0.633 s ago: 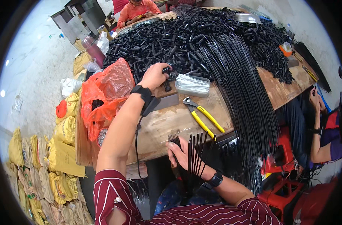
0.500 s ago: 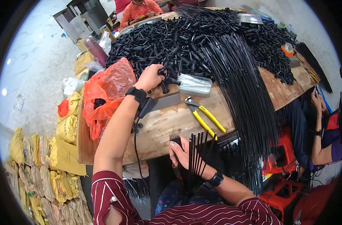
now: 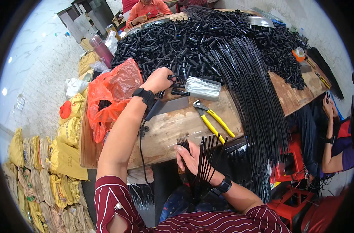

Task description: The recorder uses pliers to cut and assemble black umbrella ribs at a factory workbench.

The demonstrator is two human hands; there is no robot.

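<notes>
Picking, looks like: left hand pinching a tube, my right hand wrapping rods at the table's near edge; lifting wants steadiness.

Left forearm reaching well forward; left hand back uppermost, curled into a pinch. Right forearm slanting in low from the right; right hand nearer, closed in a grip.

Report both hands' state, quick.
Left hand: closed, fingertips pinching a small black piece.
Right hand: closed, holding thin black rods.
</notes>
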